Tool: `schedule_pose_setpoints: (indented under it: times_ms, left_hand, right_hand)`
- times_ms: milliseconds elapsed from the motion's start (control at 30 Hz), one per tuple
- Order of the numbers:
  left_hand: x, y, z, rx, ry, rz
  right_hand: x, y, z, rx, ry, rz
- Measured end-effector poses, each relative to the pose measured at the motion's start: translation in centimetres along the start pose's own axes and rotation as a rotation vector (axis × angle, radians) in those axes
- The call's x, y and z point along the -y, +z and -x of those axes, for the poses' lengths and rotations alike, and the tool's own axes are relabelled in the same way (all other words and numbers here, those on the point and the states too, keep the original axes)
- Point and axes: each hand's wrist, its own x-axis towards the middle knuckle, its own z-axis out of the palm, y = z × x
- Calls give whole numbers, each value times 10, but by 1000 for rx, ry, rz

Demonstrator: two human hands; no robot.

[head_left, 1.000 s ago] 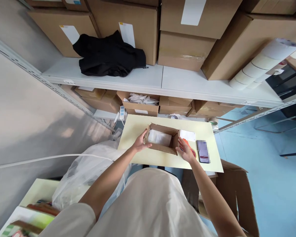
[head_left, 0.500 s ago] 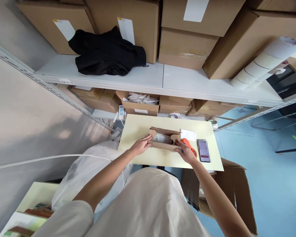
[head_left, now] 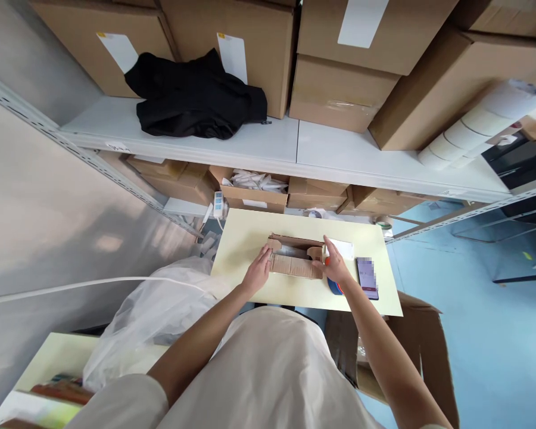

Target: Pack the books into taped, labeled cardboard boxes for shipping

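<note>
A small brown cardboard box lies on the pale yellow table, its flaps folded nearly closed over a white packet inside. My left hand rests flat against the box's left end. My right hand presses on the box's right end, fingers on the flap. Under my right wrist lies an orange and blue tape dispenser. A white label lies just behind my right hand, and a phone lies to its right.
White metal shelving stands behind the table with large cardboard boxes, a black garment and rolls of white tape. A clear plastic bag sits at my left. An open carton stands on the blue floor at my right.
The box's flaps have been folded down from open to nearly closed. My right hand has shifted up onto the box's right end, now covering the tape dispenser.
</note>
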Motion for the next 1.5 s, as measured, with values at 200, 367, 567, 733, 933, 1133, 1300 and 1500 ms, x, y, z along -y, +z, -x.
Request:
schedule_pose_setpoints:
  times_ms: [200,367,567,733,933,1133,1300,1500]
  left_hand:
    - [-7,-4,9,12,-9,13]
    - [-11,4,24,-6,-91,82]
    - [-27,-8,13,-35,-86,-38]
    - [-51,-7,-8,212,134,-287]
    - [-55,12,-18,308,129,-407]
    - [-55,20,-10,287,119,-412]
    - [-58,22,-8,288,101,-390]
    - [-56,20,-8,311,128,-371]
  right_hand:
    - [2,5,12,108,-34,32]
    - [0,8,21,167,32,58]
    - [-3,10,18,169,67,55]
    - [-3,14,16,149,45,1]
    - [-22,8,46,-12,115,14]
    - [-66,12,90,127,415,167]
    - [-65,23,76,252,597,157]
    - [-51,-28,68,65,518,-23]
